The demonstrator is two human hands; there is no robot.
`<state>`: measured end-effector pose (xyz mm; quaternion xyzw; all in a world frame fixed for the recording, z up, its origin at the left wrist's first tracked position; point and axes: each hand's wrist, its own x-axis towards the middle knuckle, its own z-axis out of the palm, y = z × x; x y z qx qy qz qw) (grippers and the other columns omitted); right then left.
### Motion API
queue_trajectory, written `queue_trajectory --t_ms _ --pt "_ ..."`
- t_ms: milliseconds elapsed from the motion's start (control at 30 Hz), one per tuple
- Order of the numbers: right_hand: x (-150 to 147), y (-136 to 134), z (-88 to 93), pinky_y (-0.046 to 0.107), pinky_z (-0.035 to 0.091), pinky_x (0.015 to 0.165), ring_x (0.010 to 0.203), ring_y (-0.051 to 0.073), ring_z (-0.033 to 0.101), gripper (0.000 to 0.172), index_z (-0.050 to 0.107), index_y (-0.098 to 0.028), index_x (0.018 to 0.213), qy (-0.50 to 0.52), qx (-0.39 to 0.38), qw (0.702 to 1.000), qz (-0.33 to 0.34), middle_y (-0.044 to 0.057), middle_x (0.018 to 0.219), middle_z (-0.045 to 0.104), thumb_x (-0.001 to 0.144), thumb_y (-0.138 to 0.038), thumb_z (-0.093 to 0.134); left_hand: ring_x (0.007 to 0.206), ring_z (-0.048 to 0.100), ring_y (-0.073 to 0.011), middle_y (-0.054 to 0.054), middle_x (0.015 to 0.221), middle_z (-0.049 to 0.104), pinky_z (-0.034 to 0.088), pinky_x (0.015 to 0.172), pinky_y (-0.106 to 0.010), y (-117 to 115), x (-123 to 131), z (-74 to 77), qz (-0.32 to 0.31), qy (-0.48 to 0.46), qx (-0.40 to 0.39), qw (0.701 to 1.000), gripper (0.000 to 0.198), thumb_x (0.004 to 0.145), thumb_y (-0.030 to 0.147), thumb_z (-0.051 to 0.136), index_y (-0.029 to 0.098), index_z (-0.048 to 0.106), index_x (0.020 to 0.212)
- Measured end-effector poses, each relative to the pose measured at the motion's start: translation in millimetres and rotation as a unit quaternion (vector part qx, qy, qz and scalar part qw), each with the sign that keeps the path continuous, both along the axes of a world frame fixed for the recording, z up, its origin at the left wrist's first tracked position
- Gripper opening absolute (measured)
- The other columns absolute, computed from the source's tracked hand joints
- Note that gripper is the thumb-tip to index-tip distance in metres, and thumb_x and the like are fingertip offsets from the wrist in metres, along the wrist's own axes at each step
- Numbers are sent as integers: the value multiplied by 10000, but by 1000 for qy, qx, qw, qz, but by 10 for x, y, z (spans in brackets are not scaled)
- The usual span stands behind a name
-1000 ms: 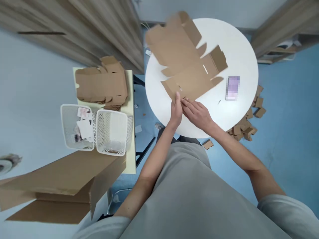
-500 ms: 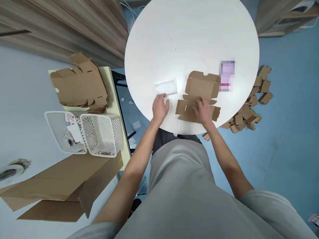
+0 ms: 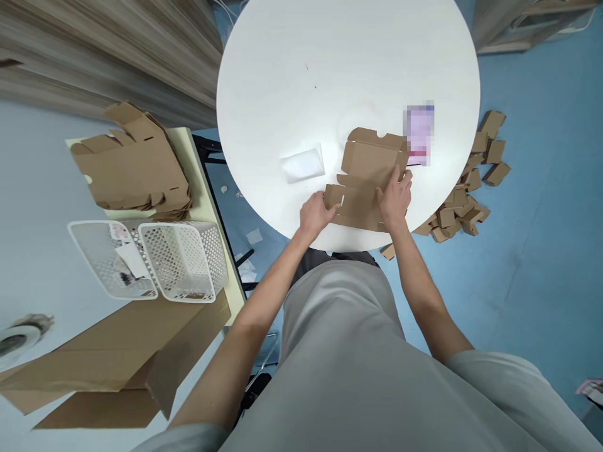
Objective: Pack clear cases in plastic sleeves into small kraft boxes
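An unfolded brown cardboard box (image 3: 362, 194) lies on the round white table (image 3: 348, 56) close to my body. My left hand (image 3: 316, 216) is closed on its lower left flap, the thumb lying over the cardboard near a small white slot. On the right side of the box rests my right hand (image 3: 396, 198), its thumb and fingers spread apart over the fold and side flap. A flat white packet (image 3: 303, 166) lies to the left of the box. Beyond the right hand is a blurred pink-purple item (image 3: 419, 135), touching or nearly touching the box's upper right flap.
On a side table at left are stacked flat cardboard boxes (image 3: 136, 166) and two white plastic baskets (image 3: 179, 260), one with small items inside. A large open carton (image 3: 94, 351) stands below them. Small folded boxes (image 3: 456, 207) are piled on the blue floor at right.
My left hand has moved from beside the white packet onto the box's left flap. My right hand has shifted up and right across the cardboard. The whole view has shifted slightly.
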<state>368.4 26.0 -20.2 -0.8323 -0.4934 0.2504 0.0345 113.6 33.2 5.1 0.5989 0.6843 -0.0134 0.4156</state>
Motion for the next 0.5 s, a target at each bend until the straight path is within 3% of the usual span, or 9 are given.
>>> queue_trajectory --t_ms 100,200,300,400,500 --pt "-45 25 -18 714 556 1213 1498 512 581 789 342 -116 1786 -3 -11 1000 -10 332 1741 346 1096 -454 521 1107 771 -367 -155 1113 819 568 977 -426 -153 26 -160 34 9 -55 998 141 1052 370 707 230 724 1045" --pt "-83 136 -51 695 588 1188 1492 488 606 814 282 -170 1825 15 -13 999 35 304 1767 309 1115 -497 509 1019 764 -321 -116 1031 814 538 906 -386 -126 -32 -259 76 18 -53 996 152 1065 307 634 248 671 929" --pt "-158 271 -54 711 565 1228 1625 484 474 908 283 -247 1838 58 3 989 139 256 1821 282 1079 -604 630 980 743 -294 -95 1004 806 515 875 -363 -6 -164 -285 121 33 -34 991 164 1056 295 631 257 630 896" --pt "-263 321 -40 772 408 1354 1732 495 288 1115 306 -256 1837 113 4 966 231 231 1866 246 943 -637 853 985 735 -286 -89 1006 804 502 871 -352 106 -324 -280 164 48 -31 985 179 1049 297 639 260 610 877" --pt "-337 256 -53 832 273 1394 1760 526 202 1324 289 -258 1849 135 -17 949 286 227 1896 187 794 -597 1014 1017 737 -288 -89 1033 808 500 882 -349 134 -447 -272 190 56 -29 980 174 1054 307 641 260 608 890"
